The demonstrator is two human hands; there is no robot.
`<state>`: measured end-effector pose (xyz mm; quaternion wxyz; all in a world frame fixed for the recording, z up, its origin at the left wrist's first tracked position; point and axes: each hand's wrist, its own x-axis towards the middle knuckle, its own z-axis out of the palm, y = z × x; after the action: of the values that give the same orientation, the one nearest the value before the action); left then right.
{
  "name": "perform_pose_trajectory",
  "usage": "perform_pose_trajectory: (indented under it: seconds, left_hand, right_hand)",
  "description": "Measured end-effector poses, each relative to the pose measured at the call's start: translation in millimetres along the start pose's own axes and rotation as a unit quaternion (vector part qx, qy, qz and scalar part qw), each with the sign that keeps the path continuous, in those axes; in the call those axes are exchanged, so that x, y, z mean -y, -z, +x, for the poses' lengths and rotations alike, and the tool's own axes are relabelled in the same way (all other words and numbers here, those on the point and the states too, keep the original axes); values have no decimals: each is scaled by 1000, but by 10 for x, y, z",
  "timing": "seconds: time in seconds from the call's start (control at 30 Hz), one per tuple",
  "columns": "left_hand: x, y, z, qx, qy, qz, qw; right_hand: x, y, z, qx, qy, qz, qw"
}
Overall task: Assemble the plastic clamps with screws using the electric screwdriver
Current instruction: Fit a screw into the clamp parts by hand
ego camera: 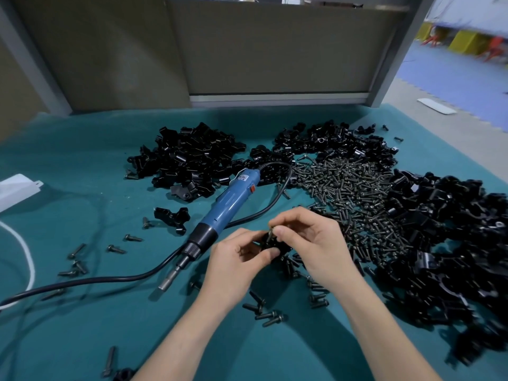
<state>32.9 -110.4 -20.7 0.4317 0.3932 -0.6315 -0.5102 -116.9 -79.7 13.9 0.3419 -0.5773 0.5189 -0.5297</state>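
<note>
Both forearms reach in from the lower edge of the view and meet over the middle of the green tabletop point(82, 166). The left hand point(236, 262) is turned palm-in, its fingers point(243, 251) curled, and its thumb presses the near side of a small black clamp point(270, 244), gripping it just above the cloth. The right hand point(313, 243) arches over the clamp from the right. Its forefinger and thumb are closed narrowly on a dark screw point(270, 231), which stands tilted at the top of the clamp. The other right fingers are bent loosely behind. How deep the screw sits in the clamp cannot be told.

The blue screwdriver point(229, 203) lies unheld on the tabletop just left of the hands. It is slanted, with its metal tip point(168, 281) pointing towards the near left. Its black cable point(110, 279) loops from its far end round behind the hands and trails off to the left edge.

A broad heap of screws point(354, 193) spreads beyond and to the right of the right hand. Piles of black clamps lie at the far left point(189, 160), at the far middle point(330, 141) and along the right side point(450, 243).

One single clamp point(173, 218) sits apart, left of the screwdriver. Loose screws point(268, 316) are scattered between the forearms, and more lie to the left. A white cord point(29, 259) and a white block point(16, 191) are at the left edge.
</note>
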Motion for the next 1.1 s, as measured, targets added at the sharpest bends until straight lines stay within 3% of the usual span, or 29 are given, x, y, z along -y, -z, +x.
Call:
perform_pose_trajectory:
  seconds: [0.3,0.53,0.6,0.67,0.73,0.87,1.03,1.1]
  left_hand:
    - [6,-19,-17,-3,-1,10,1000]
    - [20,-30,-29,6,12,-27,1000]
    - [23,-27,-25,4,25,-54,998]
    - [24,-21,-21,2,32,-57,998]
    - [19,-19,-23,4,35,-55,998]
    - [19,-12,-40,7,42,-55,998]
    - [27,1,-46,9,35,-60,998]
    - [32,-3,-44,10,33,-62,997]
  right_hand:
    - [-5,43,-8,27,102,-168,980]
    - [119,128,36,53,-1,-117,992]
    - [133,294,170,-18,-23,-95,995]
    - [70,535,433,-146,-71,-154,975]
    - [-47,721,755,-178,-147,-259,938]
    - [-306,724,1186,-23,-224,-408,885]
    - [-360,619,1273,19,-194,-532,824]
    - [-350,605,1272,47,-188,-542,818]
